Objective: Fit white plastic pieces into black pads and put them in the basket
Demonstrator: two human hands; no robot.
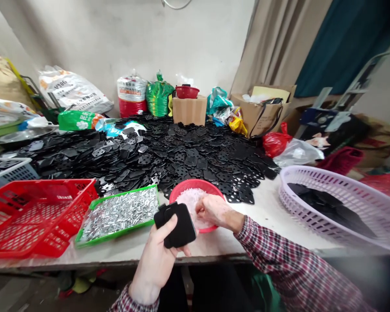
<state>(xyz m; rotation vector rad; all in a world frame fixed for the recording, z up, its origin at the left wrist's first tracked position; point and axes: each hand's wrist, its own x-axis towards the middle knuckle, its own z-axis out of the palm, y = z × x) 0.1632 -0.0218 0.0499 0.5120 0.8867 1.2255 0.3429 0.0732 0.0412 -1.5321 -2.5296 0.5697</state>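
Observation:
My left hand (159,251) grips a flat black plate with rounded corners (178,225), thumb on top and fingers beneath, just above the table's front edge. My right hand (216,210) reaches into a small red round basket (195,184) of whitish small pieces (193,199). Its fingertips are pinched together among the pieces; whether one is between them cannot be made out. Left of the basket lies a green tray (117,234) full of small silvery metal pins (123,212). Behind it spreads a big heap of black plates with holes (188,156).
A red plastic crate (61,225) stands at the left. On the right, a lilac oval basket (289,195) holds dark flat pieces (331,208). Sacks (132,95), a cardboard box (190,110) and plastic bags (276,141) line the back and right of the white table (263,216).

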